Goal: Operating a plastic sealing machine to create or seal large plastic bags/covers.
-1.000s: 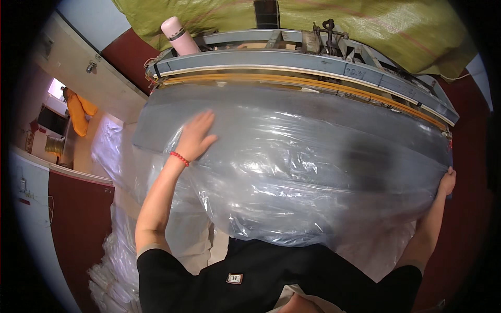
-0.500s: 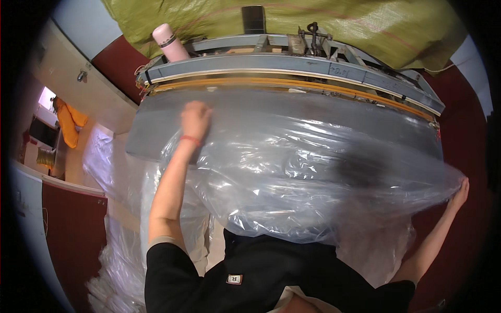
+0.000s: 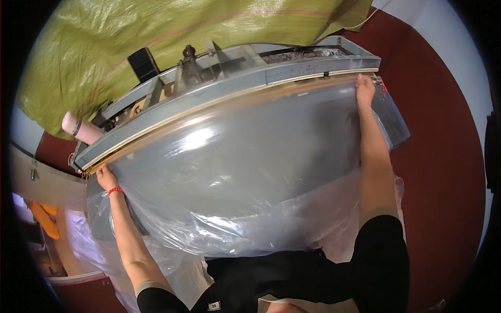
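Note:
A wide clear plastic sheet point(image 3: 235, 172) stretches between my two hands over a flat grey bench top point(image 3: 394, 122). At the sheet's far left corner, my left hand point(image 3: 107, 178), with a red beaded band at the wrist, is closed on the film. My right hand point(image 3: 366, 91) pinches the far right corner. Both hands are right at the orange strip point(image 3: 250, 101) that runs along the front of a long grey metal frame point(image 3: 209, 94). The sheet's far edge lies along or just under this strip; exactly which, I cannot tell. Its near side sags against my black shirt.
A pink bottle point(image 3: 81, 128) leans at the frame's left end. Behind the frame stand a dark phone-like slab point(image 3: 143, 64) and a large yellow-green woven cover point(image 3: 209, 26). More crumpled clear plastic point(image 3: 83, 240) hangs at the lower left, near a pale door point(image 3: 52, 180).
My right hand has carried its corner from the far right up to the strip. My left hand has shifted left along the edge. The film is now pulled tauter, and the view has turned.

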{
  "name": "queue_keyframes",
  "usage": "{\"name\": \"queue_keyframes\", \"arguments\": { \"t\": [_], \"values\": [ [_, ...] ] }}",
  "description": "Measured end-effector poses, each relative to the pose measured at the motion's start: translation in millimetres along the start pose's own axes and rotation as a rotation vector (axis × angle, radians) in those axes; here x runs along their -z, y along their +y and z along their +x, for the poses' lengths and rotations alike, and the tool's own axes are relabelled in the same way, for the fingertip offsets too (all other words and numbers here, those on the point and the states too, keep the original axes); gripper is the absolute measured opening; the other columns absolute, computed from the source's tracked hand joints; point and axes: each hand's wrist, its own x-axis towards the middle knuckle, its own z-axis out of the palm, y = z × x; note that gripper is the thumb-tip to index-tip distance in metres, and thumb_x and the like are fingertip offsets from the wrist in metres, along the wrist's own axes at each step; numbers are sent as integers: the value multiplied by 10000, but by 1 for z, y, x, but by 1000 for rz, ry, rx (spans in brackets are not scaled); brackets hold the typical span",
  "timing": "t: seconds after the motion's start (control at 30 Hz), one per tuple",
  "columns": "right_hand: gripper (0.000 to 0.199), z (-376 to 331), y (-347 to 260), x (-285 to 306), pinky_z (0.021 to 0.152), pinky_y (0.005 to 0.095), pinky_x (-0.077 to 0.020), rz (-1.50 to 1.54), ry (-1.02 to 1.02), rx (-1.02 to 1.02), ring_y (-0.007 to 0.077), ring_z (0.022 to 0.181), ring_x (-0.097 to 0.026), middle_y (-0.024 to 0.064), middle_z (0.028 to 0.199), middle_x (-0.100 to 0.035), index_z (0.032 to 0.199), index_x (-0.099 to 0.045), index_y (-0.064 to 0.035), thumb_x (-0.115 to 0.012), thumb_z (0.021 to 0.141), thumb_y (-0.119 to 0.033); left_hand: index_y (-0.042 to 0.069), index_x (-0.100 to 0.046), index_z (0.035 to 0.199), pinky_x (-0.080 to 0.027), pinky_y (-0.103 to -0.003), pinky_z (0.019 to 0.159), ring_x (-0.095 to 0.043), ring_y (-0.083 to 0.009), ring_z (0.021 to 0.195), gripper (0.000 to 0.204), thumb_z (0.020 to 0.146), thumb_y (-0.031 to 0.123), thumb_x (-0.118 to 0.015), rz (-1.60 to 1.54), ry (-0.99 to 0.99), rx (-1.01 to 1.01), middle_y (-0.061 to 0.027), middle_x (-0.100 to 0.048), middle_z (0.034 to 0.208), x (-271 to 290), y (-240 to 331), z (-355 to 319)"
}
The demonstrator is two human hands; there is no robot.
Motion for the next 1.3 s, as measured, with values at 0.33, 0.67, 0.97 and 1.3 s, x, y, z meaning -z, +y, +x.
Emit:
{"name": "queue_keyframes", "arguments": {
  "t": [0.33, 0.67, 0.97, 1.3],
  "values": [
    [140, 13, 4, -4, 424, 230, -390, 165, 129, -208, 113, 479, -512, 62, 612, -545, 812, -489, -18, -563, 786, -134, 74, -490, 706, -333, -161, 472, -430, -44, 536, 145, 815, 152, -547, -48, -45, 25, 13, -506, 643, 6, -6, 14],
    [218, 7, -23, 23, 512, 253, -432, 282, -99, -219, 123, 578, -548, 69, 656, -572, 826, -542, -6, -495, 842, -218, 51, -493, 823, -430, -207, 516, -524, -102, 634, 41, 816, 62, -455, -264, 34, 211, -43, -554, 764, -6, 53, -23],
    [263, 8, -51, 149, 758, 301, -446, -435, 287, 149, 196, 814, -595, 108, 895, -636, 927, -630, -7, -594, 779, -222, 64, -522, 833, -409, -203, 645, -483, -65, 689, 56, 800, 22, -503, -175, -492, -26, 22, -505, 739, 32, 188, -123],
    [336, -245, -344, -18, 920, 310, -350, 216, -858, 633, 220, 1066, -466, 100, 1111, -520, 1075, -539, -40, -603, 755, -121, 36, -522, 843, -416, -228, 741, -516, -96, 803, 81, 776, -5, -541, -272, -676, -15, -8, -545, 839, 76, 269, -196]
  ]
}}
